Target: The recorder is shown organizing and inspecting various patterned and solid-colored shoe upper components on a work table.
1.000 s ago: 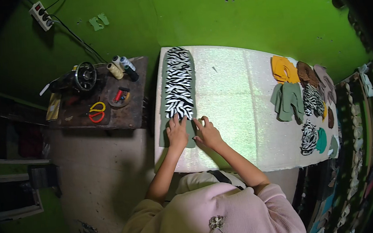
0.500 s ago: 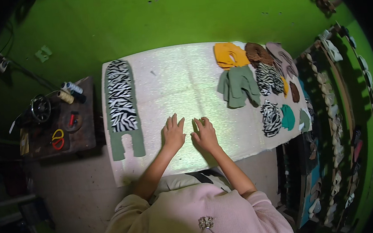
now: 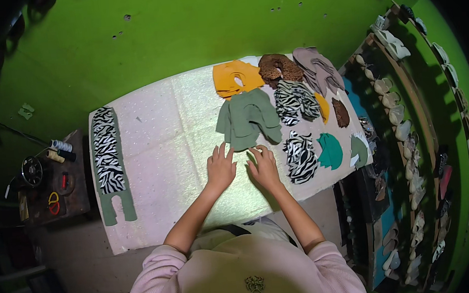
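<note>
My left hand reaches over the white table covering, palm down, fingers stretched out and holding nothing. Beside it, a small gap away, my right hand is open in the same way. Just beyond both sets of fingertips lies a stack of sage-green cut fabric pieces; whether the fingertips touch its near edge I cannot tell. Right of my right hand are zebra-print pieces. At the table's left end, a zebra-print strip lies on longer green pieces with a notched near end.
Yellow, brown patterned and mauve-grey pieces lie at the far right, with a teal piece nearer. A sewing machine wheel, thread spools and scissors are on the left. Shoe racks line the right.
The view has swung to the right. My hands have shifted right across the table, from its middle to the near edge of the green stack. Both stay open; the fabric pieces lie as before.
</note>
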A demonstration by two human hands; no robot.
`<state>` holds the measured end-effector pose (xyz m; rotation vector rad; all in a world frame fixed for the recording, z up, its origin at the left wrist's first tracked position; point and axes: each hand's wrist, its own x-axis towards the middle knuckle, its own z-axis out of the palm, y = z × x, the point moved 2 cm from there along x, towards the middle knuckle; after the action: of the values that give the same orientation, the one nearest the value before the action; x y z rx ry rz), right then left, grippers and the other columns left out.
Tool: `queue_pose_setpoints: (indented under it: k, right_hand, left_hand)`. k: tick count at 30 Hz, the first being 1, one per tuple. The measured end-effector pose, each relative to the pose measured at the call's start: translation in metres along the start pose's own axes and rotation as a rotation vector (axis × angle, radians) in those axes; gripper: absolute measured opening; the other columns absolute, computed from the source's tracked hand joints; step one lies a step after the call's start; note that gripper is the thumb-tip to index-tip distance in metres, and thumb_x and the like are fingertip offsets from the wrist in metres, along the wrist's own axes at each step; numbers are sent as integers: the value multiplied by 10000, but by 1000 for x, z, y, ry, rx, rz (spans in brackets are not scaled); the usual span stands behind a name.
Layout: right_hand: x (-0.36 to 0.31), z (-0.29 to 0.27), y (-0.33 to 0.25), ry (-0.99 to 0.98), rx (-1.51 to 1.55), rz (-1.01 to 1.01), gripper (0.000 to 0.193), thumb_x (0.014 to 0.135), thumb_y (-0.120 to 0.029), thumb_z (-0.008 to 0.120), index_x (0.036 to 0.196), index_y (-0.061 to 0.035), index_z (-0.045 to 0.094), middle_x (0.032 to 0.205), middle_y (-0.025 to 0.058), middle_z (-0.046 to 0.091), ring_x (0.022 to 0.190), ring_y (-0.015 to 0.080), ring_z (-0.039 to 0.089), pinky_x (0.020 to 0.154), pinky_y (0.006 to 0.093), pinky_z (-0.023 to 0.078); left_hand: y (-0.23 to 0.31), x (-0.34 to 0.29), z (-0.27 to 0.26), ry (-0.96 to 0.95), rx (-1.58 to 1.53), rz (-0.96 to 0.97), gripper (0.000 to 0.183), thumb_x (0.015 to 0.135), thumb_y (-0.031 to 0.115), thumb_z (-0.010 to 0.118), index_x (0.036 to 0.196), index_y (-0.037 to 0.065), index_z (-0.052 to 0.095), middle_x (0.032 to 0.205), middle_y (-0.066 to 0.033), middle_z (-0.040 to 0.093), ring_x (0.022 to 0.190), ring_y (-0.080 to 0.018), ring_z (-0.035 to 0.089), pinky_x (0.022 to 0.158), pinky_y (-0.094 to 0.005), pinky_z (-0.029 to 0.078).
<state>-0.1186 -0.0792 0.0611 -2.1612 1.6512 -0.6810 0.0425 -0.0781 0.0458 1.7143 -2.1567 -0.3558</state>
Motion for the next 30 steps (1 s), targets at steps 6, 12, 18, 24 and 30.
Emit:
queue_pose_setpoints:
  k: [6, 12, 18, 24, 30]
  right_hand:
    - [41, -32, 48, 120, 17, -92, 301, 824, -146, 620, 1101, -30, 601, 1127, 137, 544, 1051, 330, 494, 887, 401, 406]
    - [75, -36, 90, 88, -5, -166, 280, 818, -109, 612, 1092, -54, 611, 1147, 98, 557, 1056, 294, 500, 893, 385, 402]
    - [92, -27, 113, -3, -48, -187, 345, 794, -99, 631, 1135, -74, 593, 1163, 76, 551, 1070, 279, 500, 881, 394, 401]
    - [94, -22, 125, 15, -36, -208, 315, 801, -118, 632, 1113, -82, 604, 1141, 72, 558, 1046, 278, 513, 868, 386, 405]
    - [99, -19, 128, 35, 6, -219, 252, 824, -135, 609, 1071, -92, 629, 1100, 59, 571, 1000, 267, 528, 844, 386, 415]
  left_hand:
    - [19, 42, 9, 166, 22, 6, 373, 816, 204, 622, 1152, 46, 581, 1177, -86, 546, 1090, -270, 493, 880, -412, 377]
    - [23, 74, 22, 235, 35, 4, 379, 800, 220, 655, 1140, 68, 589, 1150, -59, 561, 1068, -239, 506, 868, -387, 362]
    - [19, 87, 31, 202, 88, -4, 397, 776, 241, 675, 1131, 83, 592, 1137, -36, 556, 1026, -213, 513, 851, -374, 362]
    - [18, 90, 27, 164, 50, -9, 368, 770, 253, 681, 1093, 92, 613, 1134, -28, 558, 1006, -220, 522, 835, -379, 374]
    - [14, 92, 22, 116, -2, -31, 339, 804, 248, 653, 1103, 92, 625, 1133, -47, 572, 1017, -248, 539, 834, -395, 394]
